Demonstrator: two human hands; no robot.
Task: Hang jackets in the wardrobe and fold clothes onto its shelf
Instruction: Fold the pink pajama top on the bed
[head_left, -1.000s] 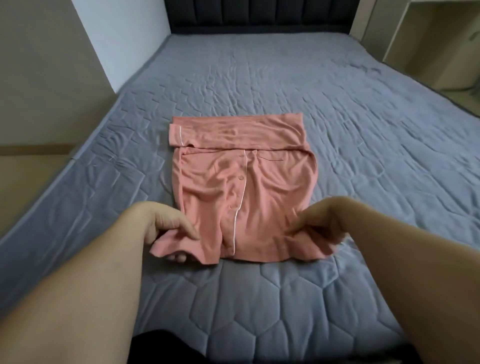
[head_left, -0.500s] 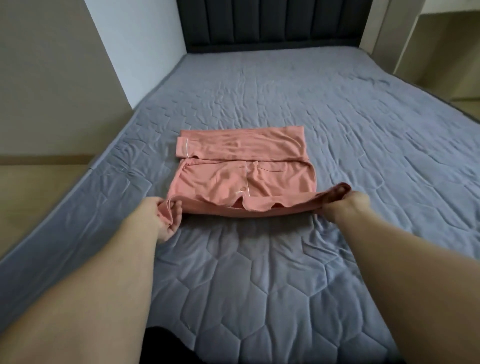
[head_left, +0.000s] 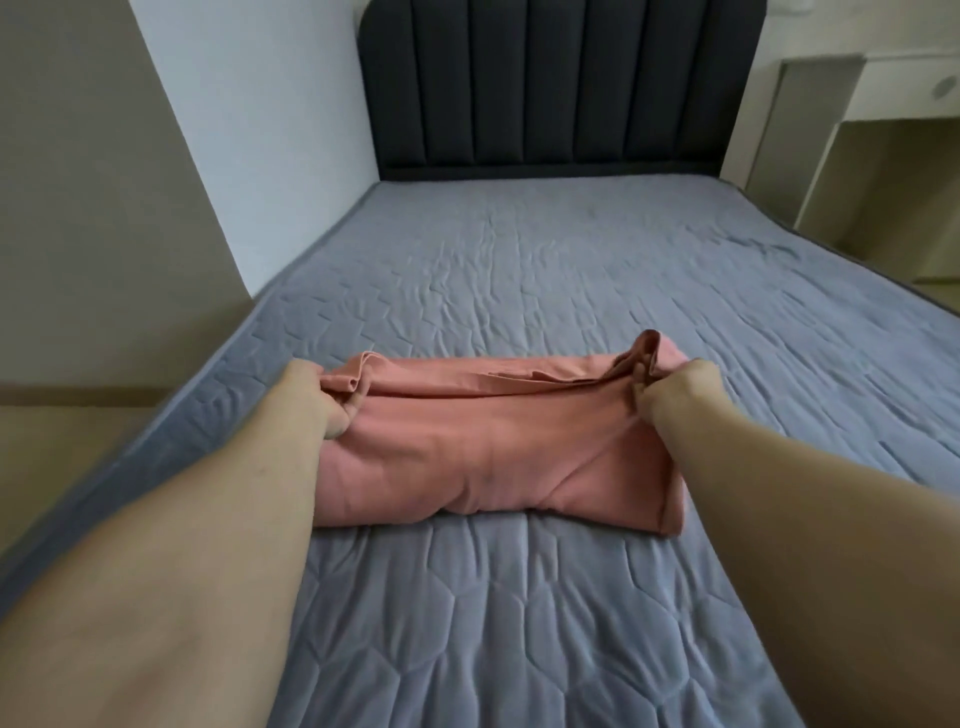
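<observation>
Left grip: the left hand is pinching the left corner of the pink shirt, fingers curled round the doubled hem, thumb side hidden under the cloth.
Right grip: the right hand is pinching the right corner, a small peak of fabric bunching up above the knuckles.
Where the garment is lying: it is resting on the grey quilted bed cover, near the foot of the bed and roughly midway between its sides, with the near half carried over the far half.
Step in hand: by my judgement the person is laying the hem edge down to finish a half fold.
Doing it well: both corners should be coming down level, lined up with the far edge below; the right side is sitting higher and more crumpled, so it is needing a light outward tug before release.
Fabric behaviour: thin and soft, it is creasing diagonally across the middle, so a flat-palm smoothing is likely needed afterwards.
Risk: letting go unevenly may be leaving a skewed bundle.
Surroundings: a dark padded headboard is standing at the far end; no wardrobe or shelf is showing clearly.
</observation>
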